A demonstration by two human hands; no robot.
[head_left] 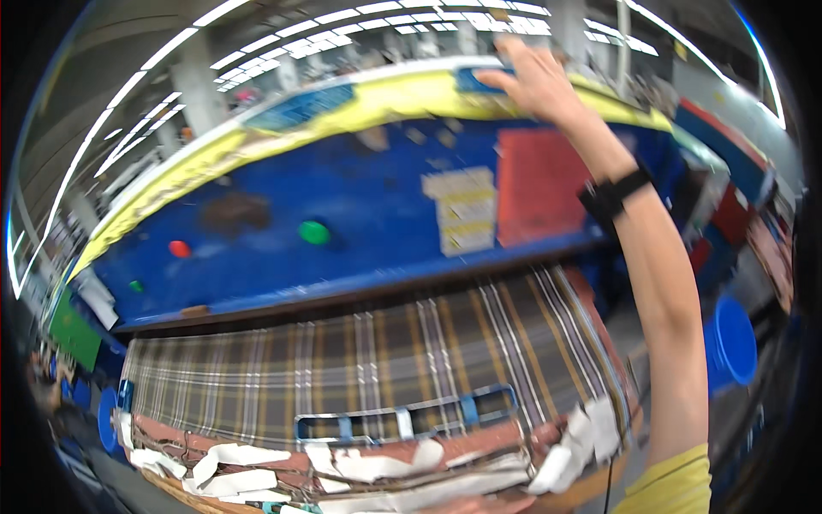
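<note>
My right hand (541, 86) is raised high, with its fingers stretched apart and nothing seen in them. It is at the top edge of a large blue machine (377, 184), next to a yellow strip (411, 92); whether it touches is unclear. At the lower edge a blurred bit of my left hand (484, 505) shows, its fingers mostly cut off. Plaid fabric (342, 368) in brown, grey and white lies flat under the machine's beam. On its near part rests a long, narrow metal frame (404, 423) with blue and silver crosspieces.
White torn strips (385, 463) cover the reddish near edge of the bed. Green (314, 232) and red (179, 248) buttons sit on the machine's front, beside a red panel (539, 184). A blue bucket (729, 343) stands at the right.
</note>
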